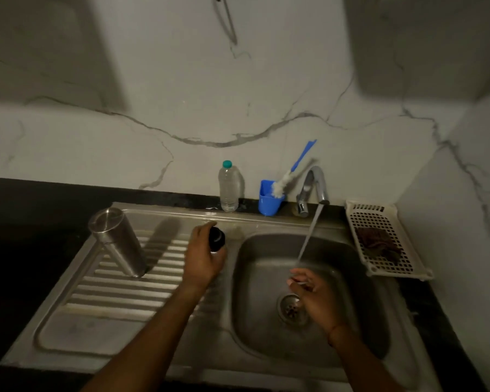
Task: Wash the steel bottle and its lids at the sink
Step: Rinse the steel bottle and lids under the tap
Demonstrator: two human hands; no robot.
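The steel bottle (116, 240) stands upside down on the ribbed draining board (119, 290), left of the basin. My left hand (203, 257) hovers over the board's right end and grips a small black lid (217, 238). My right hand (313, 295) is inside the sink basin (357, 306) under the running water stream (309, 236). Its fingers are loosely curled; something small and pale may lie in them, but blur hides what it is. The tap (314, 185) is running.
A clear plastic bottle with a teal cap (228, 188) and a blue cup (269, 200) holding a blue-handled bottle brush (293, 172) stand behind the sink. A white perforated tray (385, 239) with a brown cloth (378, 244) sits right of the basin. The drain (292, 308) is near my right hand.
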